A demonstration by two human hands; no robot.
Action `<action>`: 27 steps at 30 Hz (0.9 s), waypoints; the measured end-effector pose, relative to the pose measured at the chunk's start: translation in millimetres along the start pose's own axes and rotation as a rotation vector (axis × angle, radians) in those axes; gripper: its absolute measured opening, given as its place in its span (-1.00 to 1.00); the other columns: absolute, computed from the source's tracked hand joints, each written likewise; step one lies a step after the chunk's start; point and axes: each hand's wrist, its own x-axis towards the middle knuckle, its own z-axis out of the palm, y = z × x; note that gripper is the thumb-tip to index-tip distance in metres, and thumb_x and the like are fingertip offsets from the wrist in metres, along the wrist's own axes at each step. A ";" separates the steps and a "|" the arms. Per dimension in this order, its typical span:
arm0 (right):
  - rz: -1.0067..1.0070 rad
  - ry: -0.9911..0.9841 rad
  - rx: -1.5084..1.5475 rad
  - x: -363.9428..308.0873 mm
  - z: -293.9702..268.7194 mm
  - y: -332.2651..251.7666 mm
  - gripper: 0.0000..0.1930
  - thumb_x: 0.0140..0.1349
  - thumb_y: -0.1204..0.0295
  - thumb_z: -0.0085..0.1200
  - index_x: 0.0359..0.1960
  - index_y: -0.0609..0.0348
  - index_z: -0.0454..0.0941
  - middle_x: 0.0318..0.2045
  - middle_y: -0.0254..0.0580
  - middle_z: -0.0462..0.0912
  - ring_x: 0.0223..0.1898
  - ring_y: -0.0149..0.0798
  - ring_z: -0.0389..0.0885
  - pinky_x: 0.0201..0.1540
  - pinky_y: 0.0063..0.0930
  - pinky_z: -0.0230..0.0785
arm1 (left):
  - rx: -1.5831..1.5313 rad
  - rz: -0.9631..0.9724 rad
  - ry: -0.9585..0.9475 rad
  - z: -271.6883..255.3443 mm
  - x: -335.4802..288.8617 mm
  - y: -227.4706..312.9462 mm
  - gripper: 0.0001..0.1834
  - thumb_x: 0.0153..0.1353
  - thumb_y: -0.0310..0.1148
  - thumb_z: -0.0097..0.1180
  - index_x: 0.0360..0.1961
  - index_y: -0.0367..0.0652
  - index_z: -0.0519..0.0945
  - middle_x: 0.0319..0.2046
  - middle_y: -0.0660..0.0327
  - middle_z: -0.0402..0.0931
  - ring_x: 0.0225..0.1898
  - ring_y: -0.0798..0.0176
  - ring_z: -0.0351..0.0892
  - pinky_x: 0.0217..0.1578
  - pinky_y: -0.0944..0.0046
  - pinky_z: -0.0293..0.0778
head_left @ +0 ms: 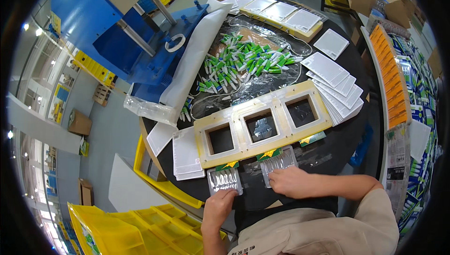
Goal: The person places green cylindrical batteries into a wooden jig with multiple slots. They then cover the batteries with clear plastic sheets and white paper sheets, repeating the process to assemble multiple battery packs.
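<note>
My left hand (pixel 218 208) is closed on the near edge of a clear plastic blister pack (pixel 224 178), which has a green and yellow card at its far end. To the right, my right hand (pixel 289 182) pinches the near side of a second blister pack (pixel 280 160) of the same kind. The far ends of both packs meet the near edge of a pale yellow frame (pixel 238 155) with three square openings. A third green card (pixel 312 138) lies by the frame's right end, its blister not visible.
Green and white tubes (pixel 253 58) lie heaped beyond the frame. White cards are stacked at the right (pixel 340 95) and left (pixel 187 149). A second yellow fixture (pixel 281 17) stands at the back, a blue press (pixel 159 53) at far left. Yellow crates (pixel 136 229) sit lower left.
</note>
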 end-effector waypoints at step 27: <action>0.077 0.547 0.231 -22.3 15.8 -3.5 -0.79 0.08 0.66 0.19 -0.22 0.20 0.60 -0.24 -0.08 0.54 -0.15 0.04 0.54 -0.07 -0.18 0.44 | -0.256 0.010 0.054 33.0 0.2 6.6 -0.54 0.15 -0.75 0.11 0.07 -0.15 0.67 -0.22 0.08 0.55 -0.14 -0.04 0.56 0.15 -0.04 0.50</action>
